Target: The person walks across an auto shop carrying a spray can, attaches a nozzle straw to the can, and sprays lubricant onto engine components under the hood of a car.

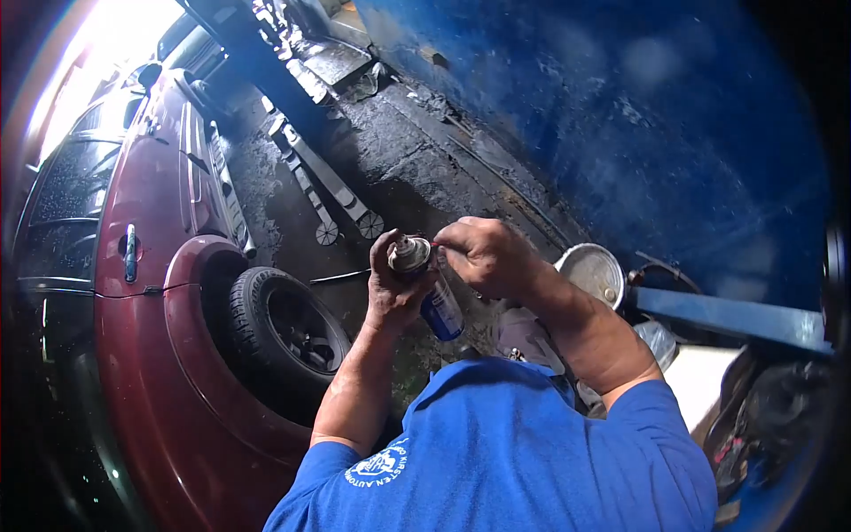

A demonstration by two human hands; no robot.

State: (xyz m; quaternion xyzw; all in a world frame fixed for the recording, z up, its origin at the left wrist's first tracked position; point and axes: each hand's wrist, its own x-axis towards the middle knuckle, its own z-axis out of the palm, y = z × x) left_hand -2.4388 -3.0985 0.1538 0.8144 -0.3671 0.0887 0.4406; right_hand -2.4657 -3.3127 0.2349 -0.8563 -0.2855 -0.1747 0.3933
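In front of my chest, my left hand (396,288) is closed around a blue and white spray can (443,312). Its pale nozzle top (409,252) tilts toward me, and the fingers hide part of the can's side. Just right of the nozzle, my right hand (481,253) has thumb and fingertips pinched together. A bit of thin red straw (436,246) shows at those fingertips, close to the nozzle; the fingers cover most of it.
A dark red car (151,355) stands at left, its wheel (297,324) near my left arm. Metal lift arms (328,173) lie on the wet, stained floor (399,151). At right are a white bucket (592,273), a blue beam (727,315) and a blue wall (656,133).
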